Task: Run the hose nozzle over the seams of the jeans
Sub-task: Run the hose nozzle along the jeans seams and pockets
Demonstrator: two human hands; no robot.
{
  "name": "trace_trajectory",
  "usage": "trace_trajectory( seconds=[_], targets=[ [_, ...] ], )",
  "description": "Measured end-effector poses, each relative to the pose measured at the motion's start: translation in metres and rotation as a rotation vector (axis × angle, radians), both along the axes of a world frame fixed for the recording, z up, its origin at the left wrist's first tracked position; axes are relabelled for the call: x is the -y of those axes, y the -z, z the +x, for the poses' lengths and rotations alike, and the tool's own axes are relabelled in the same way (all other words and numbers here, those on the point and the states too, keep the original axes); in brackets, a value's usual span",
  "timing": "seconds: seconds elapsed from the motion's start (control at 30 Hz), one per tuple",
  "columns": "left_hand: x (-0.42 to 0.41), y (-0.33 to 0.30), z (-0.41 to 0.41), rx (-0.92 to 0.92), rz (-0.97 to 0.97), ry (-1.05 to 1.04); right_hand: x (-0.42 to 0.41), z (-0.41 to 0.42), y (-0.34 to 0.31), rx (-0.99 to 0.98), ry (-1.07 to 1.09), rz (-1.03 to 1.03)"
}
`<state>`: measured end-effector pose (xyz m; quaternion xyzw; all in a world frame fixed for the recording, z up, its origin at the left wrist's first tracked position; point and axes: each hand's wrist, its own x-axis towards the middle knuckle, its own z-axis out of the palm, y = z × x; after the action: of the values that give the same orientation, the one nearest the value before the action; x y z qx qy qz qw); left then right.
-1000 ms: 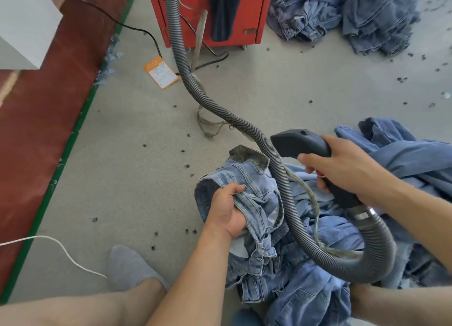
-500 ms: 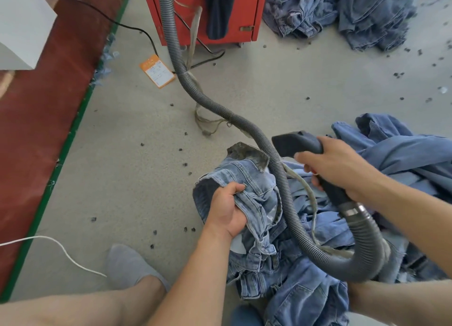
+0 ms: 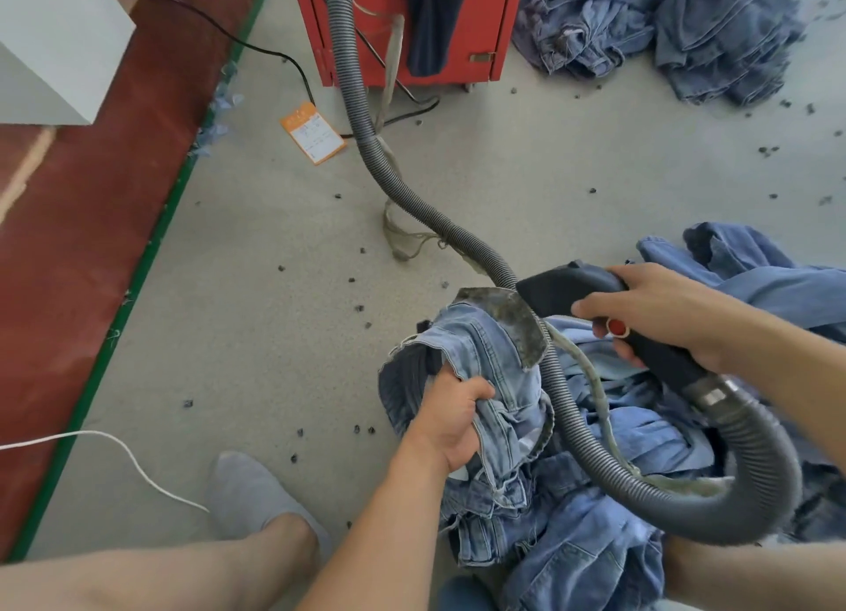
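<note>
Both hands busy, each with its fingers closed round something.

The left hand (image 3: pixel 451 420) reaches forward from the lower middle on a bare forearm, back of the hand up, its fingers curled tight into a bunched fold of the jeans (image 3: pixel 485 367) and the thumb lying over the top. The right hand (image 3: pixel 659 312) comes in from the right edge on a bare forearm angled up and left, wrist roughly straight, fingers wrapped over the black handle of the hose nozzle (image 3: pixel 577 290) with the fingertips showing on its near side. The 2 hands sit apart, the right higher and further forward. A bare leg lies along the bottom left, its foot in a grey sock (image 3: pixel 247 496).
</note>
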<state>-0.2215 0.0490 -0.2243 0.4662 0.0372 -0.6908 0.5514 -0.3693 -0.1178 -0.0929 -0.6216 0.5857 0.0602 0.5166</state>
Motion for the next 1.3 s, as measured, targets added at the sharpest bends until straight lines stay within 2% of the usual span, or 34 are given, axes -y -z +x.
trace_trajectory(
  seconds=[0.13, 0.3, 0.37, 0.43, 0.5, 0.6, 0.63, 0.67, 0.73, 0.87, 1.07, 1.23, 1.3],
  targets=[
    [-0.001, 0.006, -0.002, 0.068, 0.033, -0.019, -0.005, 0.01, -0.007, -0.024, -0.221, 0.154],
    [-0.006, 0.009, -0.008, 0.099, 0.052, 0.009, -0.004, 0.031, 0.012, -0.063, -0.018, 0.092],
    [-0.005, 0.008, -0.006, 0.168, 0.064, 0.025, 0.007, 0.029, 0.004, -0.058, -0.01, 0.11],
    [-0.004, 0.005, -0.003, 0.324, 0.054, 0.126, 0.014, 0.028, -0.008, -0.067, -0.087, 0.173],
    [-0.004, 0.002, -0.002, 0.556, 0.009, 0.337, 0.011, 0.034, -0.012, -0.136, -0.247, 0.193],
    [-0.003, 0.004, -0.004, 1.047, -0.031, 0.812, -0.001, 0.052, -0.003, -0.242, -0.347, 0.049],
    [-0.003, 0.004, -0.004, 1.173, -0.061, 0.917, -0.004, 0.056, 0.001, -0.251, -0.332, 0.006],
    [-0.004, 0.005, -0.005, 1.253, -0.087, 0.935, -0.005, 0.058, 0.004, -0.25, -0.306, -0.016],
    [-0.006, 0.004, -0.005, 1.29, -0.095, 0.893, -0.004, 0.059, 0.006, -0.234, -0.241, -0.057],
    [-0.009, 0.003, -0.002, 1.251, -0.11, 0.86, 0.01, 0.051, -0.007, -0.165, -0.147, -0.176],
    [-0.012, 0.002, -0.004, 1.288, -0.136, 0.841, 0.0, 0.042, -0.009, -0.297, -0.316, 0.058],
    [-0.017, 0.001, -0.004, 1.374, -0.184, 0.904, 0.001, 0.05, 0.012, -0.192, -0.115, -0.14],
    [-0.017, -0.001, -0.006, 1.41, -0.194, 0.965, 0.014, 0.044, 0.003, -0.169, -0.096, -0.125]
  ],
)
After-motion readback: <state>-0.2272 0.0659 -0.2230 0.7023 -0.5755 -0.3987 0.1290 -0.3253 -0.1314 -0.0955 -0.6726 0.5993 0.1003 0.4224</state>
